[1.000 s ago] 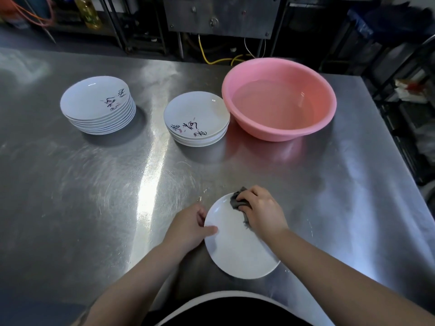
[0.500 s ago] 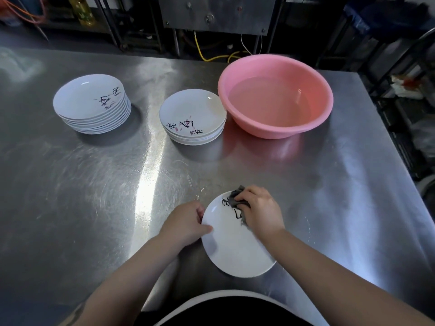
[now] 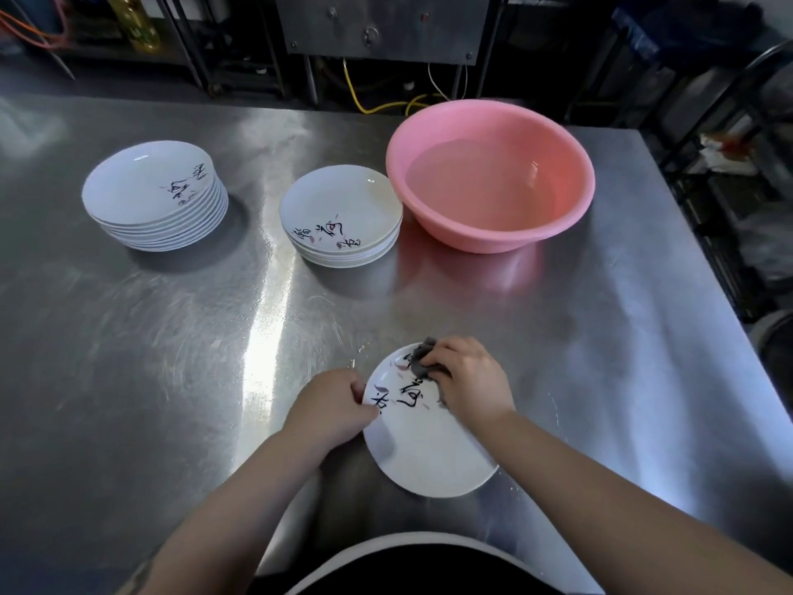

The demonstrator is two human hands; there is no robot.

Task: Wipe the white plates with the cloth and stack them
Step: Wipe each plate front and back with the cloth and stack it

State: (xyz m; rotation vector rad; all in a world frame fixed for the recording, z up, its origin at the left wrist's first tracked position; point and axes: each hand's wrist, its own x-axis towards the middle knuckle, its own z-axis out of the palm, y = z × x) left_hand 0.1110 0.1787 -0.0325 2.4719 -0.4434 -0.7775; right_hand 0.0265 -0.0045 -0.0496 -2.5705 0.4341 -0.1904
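Head view: your right hand [image 3: 470, 386] clutches the grey cloth [image 3: 422, 358], mostly hidden, on the white plate [image 3: 425, 448]; your left hand [image 3: 330, 407] pinches its rim.
Steel table [image 3: 150, 358] carries two plate stacks [image 3: 156, 197] [image 3: 341, 214] and a pink basin [image 3: 491, 176]; the room behind is dim.

Pink basin [image 3: 493, 234] holding water stands on the steel table [image 3: 171, 358], well beyond the hands. Yellow cable [image 3: 377, 107] runs behind the table.

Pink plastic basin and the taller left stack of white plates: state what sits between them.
Head view: between pink plastic basin and taller stack sits a shorter stack of white plates.
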